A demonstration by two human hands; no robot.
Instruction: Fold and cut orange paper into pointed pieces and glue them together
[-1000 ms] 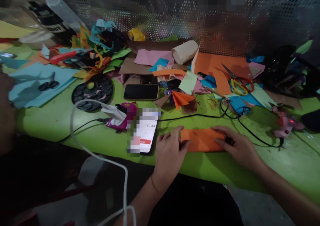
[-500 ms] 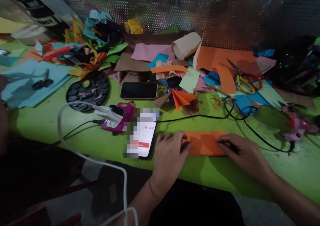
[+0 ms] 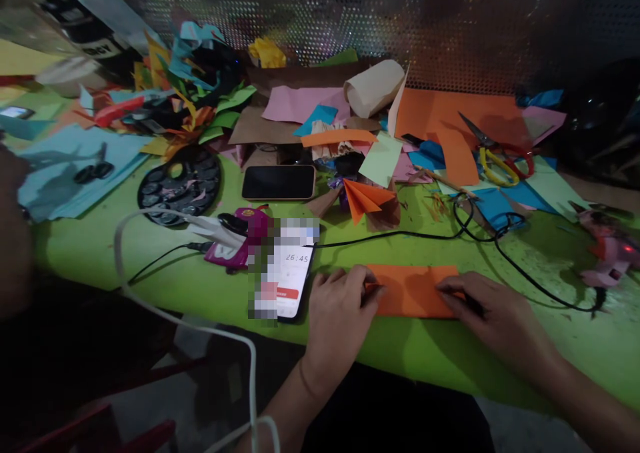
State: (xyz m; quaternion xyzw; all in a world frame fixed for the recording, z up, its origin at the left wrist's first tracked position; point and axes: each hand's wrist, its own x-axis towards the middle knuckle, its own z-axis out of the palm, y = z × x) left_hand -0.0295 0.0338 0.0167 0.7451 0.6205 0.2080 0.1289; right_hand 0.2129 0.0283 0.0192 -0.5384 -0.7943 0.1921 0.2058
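A folded orange paper strip lies flat near the front edge of the green table. My left hand rests at its left end, fingers curled with the fingertips pressing the paper. At the right end my right hand presses down with its fingers together. A phone with a lit screen lies just left of my left hand.
A black cable crosses behind the strip. A dark phone, a folded orange shape, a paint palette, scissors, a glue gun and piles of coloured paper fill the back. A white cable hangs at the front left.
Both hands stay on the orange strip; my right hand's fingers have slid slightly along its right end. The view shifted a little.
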